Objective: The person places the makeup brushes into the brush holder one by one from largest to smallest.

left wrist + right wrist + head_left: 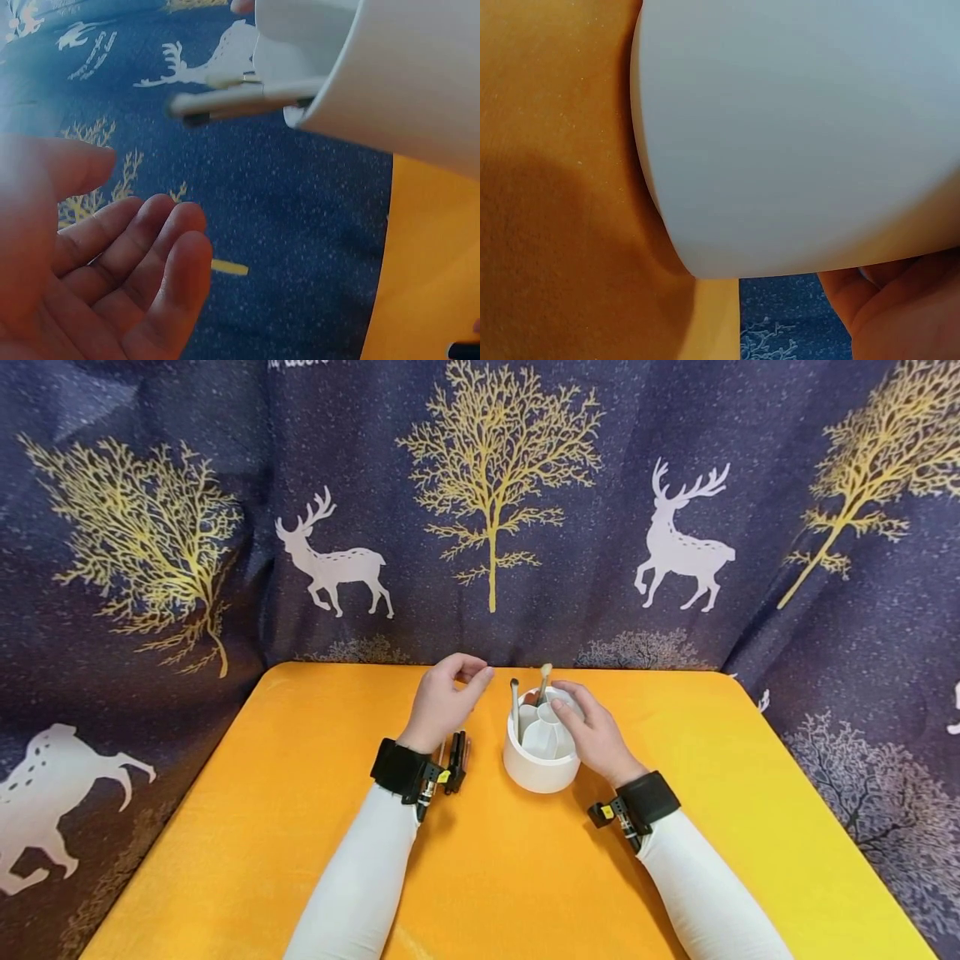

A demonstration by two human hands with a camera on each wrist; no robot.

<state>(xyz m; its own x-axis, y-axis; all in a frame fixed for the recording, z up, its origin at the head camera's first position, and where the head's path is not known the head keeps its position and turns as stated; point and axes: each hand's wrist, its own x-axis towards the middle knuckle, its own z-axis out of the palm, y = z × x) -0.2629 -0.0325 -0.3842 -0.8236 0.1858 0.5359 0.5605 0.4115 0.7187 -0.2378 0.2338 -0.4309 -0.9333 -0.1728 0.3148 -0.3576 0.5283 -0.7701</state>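
A round white divided organizer (pixel 542 774) stands on the table. My right hand (pixel 600 739) grips its right side, thumb over the rim and fingers along the outer wall. In the right wrist view the organizer's wall (pixel 795 142) hides most of that hand (pixel 907 311). Two brushes stand in its compartments: a brush with a dark tip (pixel 515 706) at the left and one with a pale tip (pixel 544 677) at the back. Left of the organizer hovers my left hand (pixel 444 697), fingers loosely bent; its palm (pixel 112 292) holds nothing in the left wrist view.
Several slim dark sticks, perhaps brushes or pens (pixel 456 760), lie by my left wrist, partly hidden by the wrist camera. The table (pixel 495 877) is orange-yellow. Behind it hangs a dark blue curtain (pixel 420 593) with deer and trees.
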